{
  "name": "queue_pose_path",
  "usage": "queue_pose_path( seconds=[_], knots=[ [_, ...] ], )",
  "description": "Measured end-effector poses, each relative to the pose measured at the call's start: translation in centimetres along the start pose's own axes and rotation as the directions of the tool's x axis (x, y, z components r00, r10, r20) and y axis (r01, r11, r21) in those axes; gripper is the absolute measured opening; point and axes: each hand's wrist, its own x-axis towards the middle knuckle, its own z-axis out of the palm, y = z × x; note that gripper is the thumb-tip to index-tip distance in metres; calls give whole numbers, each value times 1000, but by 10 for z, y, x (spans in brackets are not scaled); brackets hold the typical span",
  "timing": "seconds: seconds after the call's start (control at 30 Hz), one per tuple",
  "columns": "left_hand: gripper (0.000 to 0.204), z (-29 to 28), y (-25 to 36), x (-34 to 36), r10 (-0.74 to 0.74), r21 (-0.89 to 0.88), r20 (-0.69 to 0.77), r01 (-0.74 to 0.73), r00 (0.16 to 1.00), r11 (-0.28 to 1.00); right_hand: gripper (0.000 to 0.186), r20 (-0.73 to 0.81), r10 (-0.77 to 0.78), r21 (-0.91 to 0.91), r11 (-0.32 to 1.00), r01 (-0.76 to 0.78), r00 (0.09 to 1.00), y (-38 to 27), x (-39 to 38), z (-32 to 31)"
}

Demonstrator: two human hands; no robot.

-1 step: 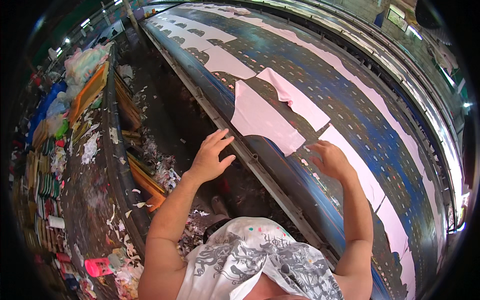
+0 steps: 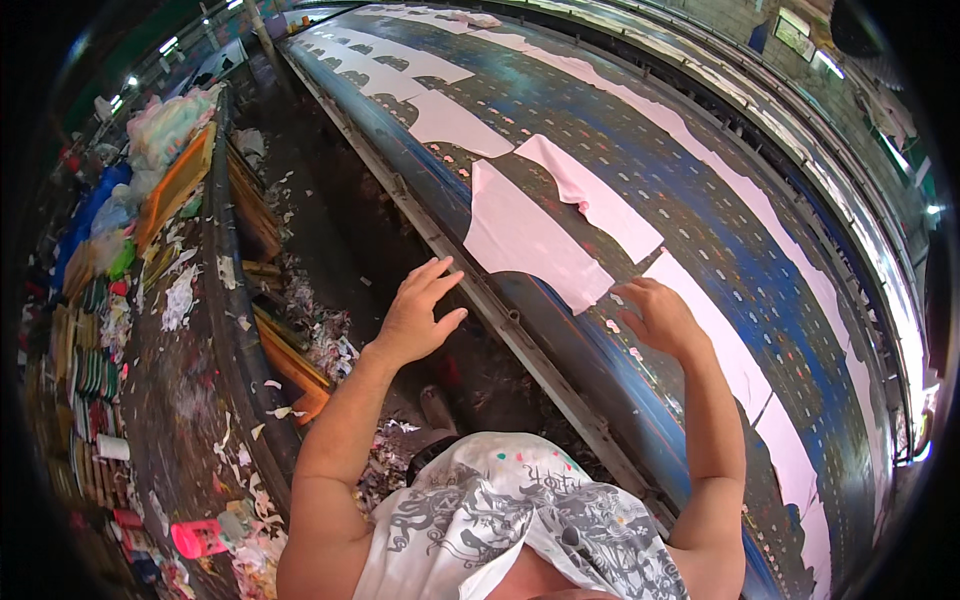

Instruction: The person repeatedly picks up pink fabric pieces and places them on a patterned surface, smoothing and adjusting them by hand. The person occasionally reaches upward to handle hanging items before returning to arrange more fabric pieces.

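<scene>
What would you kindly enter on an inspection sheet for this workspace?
Surface: table, dark, blue-stained.
Things: pink pieces laid in rows; front piece mostly flat; piece beyond has a folded edge.
Clutter: scraps and a pink container on the left bench.
Hands: left hand open near the rail; right hand by the front piece's corner, contact unclear.
Cables: nothing seen.
Surroundings: lights glowing; bags heaped at left.

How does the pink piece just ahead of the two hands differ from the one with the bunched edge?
The front piece lies mostly flat; the bunched piece is rumpled along one edge. The front piece looks broader than the bunched piece. Both are pale pink and lie on the dark, speckled table.
</scene>
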Motion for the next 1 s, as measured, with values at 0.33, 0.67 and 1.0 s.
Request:
queue_pose_path(
  seconds=[0.33,0.67,1.0],
  knots=[
    [53,-70,-192,36,-61,-33,-65,59,996,998,37,16,-69,67,995,68,997,-61,183,58],
    [47,-117,-328,95,-84,-187,8,84,996,979,30,71,89,133,986,-98,993,-90,337,84],
    [45,-130,-379,208,103,-132,123,-87,987,988,18,-131,228,110,971,-214,965,-22,464,109]
  ],
)
